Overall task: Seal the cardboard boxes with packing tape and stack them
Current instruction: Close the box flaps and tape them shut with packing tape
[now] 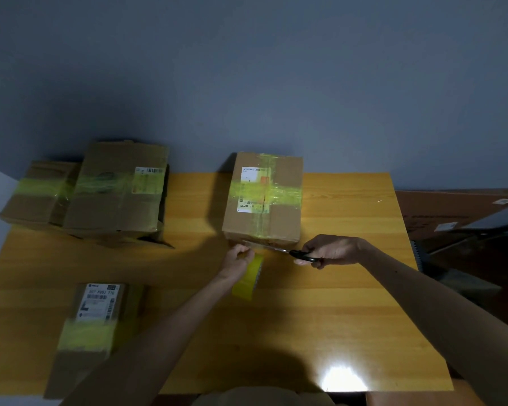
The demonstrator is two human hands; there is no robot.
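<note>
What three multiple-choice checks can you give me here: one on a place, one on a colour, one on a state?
1. Where is the tape roll? A on the floor; B at the left hand, in front of the middle box; C on a shelf.
2. What colour is the tape on that box? A red; B black; C yellow.
3. What is the right hand doing? A gripping scissors; B resting flat; C lifting a lid.
Answers: 1 B, the roll sits right under that hand; 2 C, yellow bands cross its top; 3 A, fingers curl round the black handles.
</note>
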